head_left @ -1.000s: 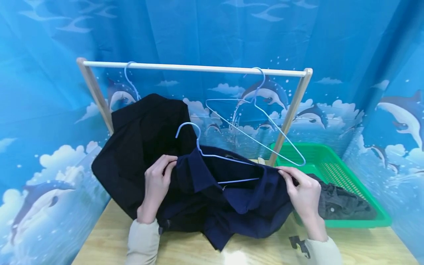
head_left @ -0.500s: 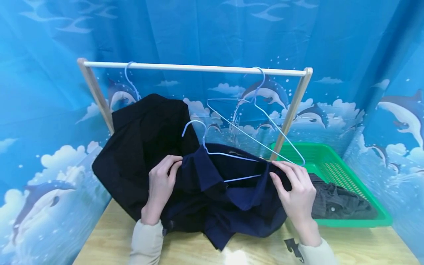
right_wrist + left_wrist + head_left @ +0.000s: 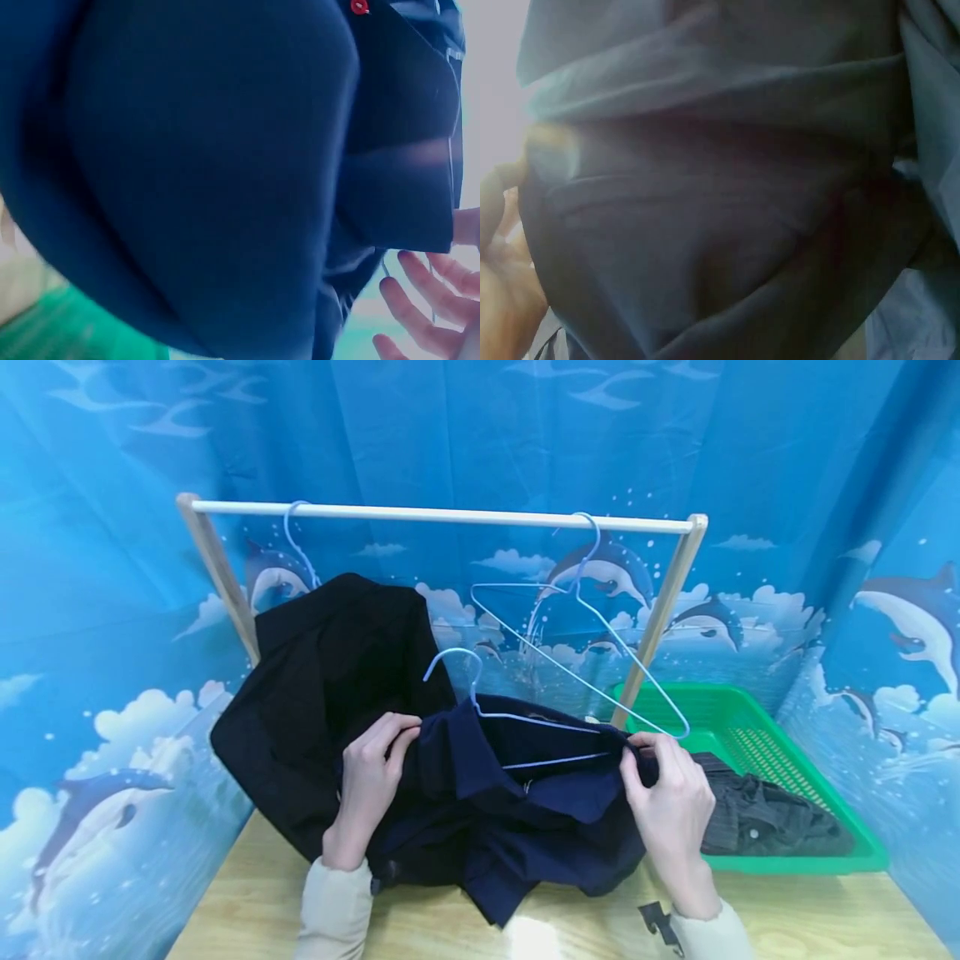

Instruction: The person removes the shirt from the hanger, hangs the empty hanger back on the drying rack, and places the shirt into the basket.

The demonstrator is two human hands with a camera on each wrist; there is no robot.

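Note:
A navy collared shirt [image 3: 555, 835] is spread between both hands, with a pale blue wire hanger [image 3: 540, 722] inside its neck and the hook sticking up. My left hand [image 3: 369, 781] pinches the shirt at the shoulder left of the collar. On the other side my right hand [image 3: 671, 806] pinches the opposite shoulder, near the hanger's right end. In the left wrist view dark cloth [image 3: 705, 225] fills most of the picture, with part of the hand at the left edge. The right wrist view shows the navy cloth [image 3: 210, 172], a red button [image 3: 360, 7] and fingers at lower right.
A clothes rack with a white rail [image 3: 442, 514] stands behind. From it hang a black garment [image 3: 352, 660] on the left and a bare wire hanger [image 3: 600, 614] on the right. A green basket [image 3: 787, 864] holding dark grey clothing [image 3: 780, 818] sits at right on the wooden table [image 3: 240, 893].
Both hands have shifted: the left slightly right, the right slightly left and inward. The shirt and its hanger have moved a little to the right; the right hand has regripped the shoulder.

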